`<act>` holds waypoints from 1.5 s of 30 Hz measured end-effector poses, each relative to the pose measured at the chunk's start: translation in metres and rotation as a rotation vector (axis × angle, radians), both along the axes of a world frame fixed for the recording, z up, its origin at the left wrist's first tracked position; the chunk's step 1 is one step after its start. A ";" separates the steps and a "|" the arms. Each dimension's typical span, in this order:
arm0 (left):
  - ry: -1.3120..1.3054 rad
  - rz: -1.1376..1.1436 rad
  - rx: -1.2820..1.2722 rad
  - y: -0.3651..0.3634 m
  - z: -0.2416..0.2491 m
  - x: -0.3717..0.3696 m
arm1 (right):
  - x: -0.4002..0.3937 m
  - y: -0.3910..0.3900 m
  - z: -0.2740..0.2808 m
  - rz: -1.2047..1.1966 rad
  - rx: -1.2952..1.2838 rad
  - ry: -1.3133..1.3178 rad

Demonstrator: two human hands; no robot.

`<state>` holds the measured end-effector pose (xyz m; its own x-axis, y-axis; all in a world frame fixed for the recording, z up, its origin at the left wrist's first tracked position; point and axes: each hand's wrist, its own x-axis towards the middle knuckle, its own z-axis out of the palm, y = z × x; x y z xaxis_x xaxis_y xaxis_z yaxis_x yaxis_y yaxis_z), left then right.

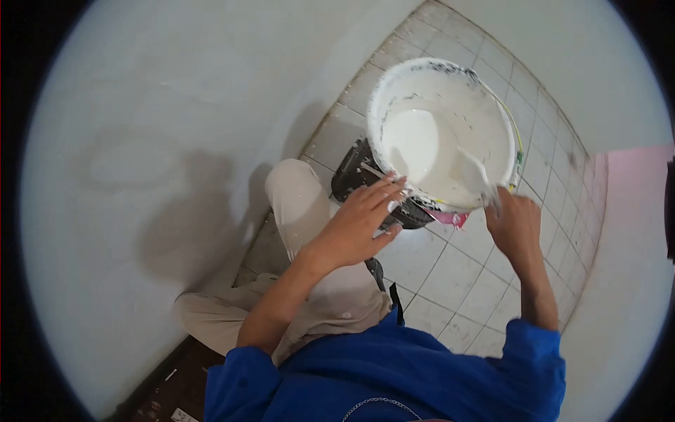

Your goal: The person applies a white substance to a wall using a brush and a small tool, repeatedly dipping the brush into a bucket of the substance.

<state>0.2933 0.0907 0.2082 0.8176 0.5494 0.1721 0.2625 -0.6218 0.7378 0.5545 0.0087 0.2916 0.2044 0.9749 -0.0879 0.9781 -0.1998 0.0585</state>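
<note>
A white bucket [492,105] lies at about one o'clock in the view, above the tiled floor [464,288]; whether it stands on the tiles or partly on the black container [348,171] under its seven o'clock side cannot be told. White liquid [415,137] covers its bottom, and dried smears and dark specks coat the inner wall and rim. A yellow-green wire handle [513,123] follows the rim at two to three o'clock. What the black container holds is hidden. A pink piece [450,218] shows at the bucket's six o'clock.

The right hand [512,214], at the bucket's five o'clock, has its fingers curled round the blurred end of a white tool [475,166] that reaches inside. The left hand [365,214], at seven o'clock, is loosely spread, thumb apart, white-smeared fingertips at the rim.
</note>
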 end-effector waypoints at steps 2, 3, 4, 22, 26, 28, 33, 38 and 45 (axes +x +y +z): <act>0.002 0.000 0.024 0.000 -0.004 -0.001 | 0.002 -0.016 -0.011 -0.035 0.122 0.056; 0.008 0.000 0.032 -0.002 -0.007 -0.002 | 0.001 -0.021 -0.016 -0.076 0.196 0.085; 0.009 0.001 0.025 -0.004 -0.008 -0.003 | 0.001 -0.026 -0.021 -0.118 0.269 0.117; -0.014 0.011 0.087 -0.006 -0.022 -0.003 | -0.001 -0.037 -0.044 -0.230 0.615 0.459; 0.020 0.027 0.126 -0.011 -0.019 -0.005 | 0.044 -0.034 -0.077 -0.444 0.493 0.731; -0.059 0.054 0.080 -0.011 -0.016 -0.010 | 0.030 -0.029 -0.060 -0.621 0.603 1.065; -0.331 0.293 -0.153 -0.031 0.017 -0.081 | 0.024 -0.032 -0.041 -0.664 0.689 1.384; -0.440 0.736 -0.223 -0.074 -0.015 -0.190 | -0.008 -0.004 -0.032 -0.349 0.803 1.447; -0.734 1.286 -0.259 -0.135 -0.030 -0.301 | -0.153 0.057 -0.004 0.008 0.663 1.366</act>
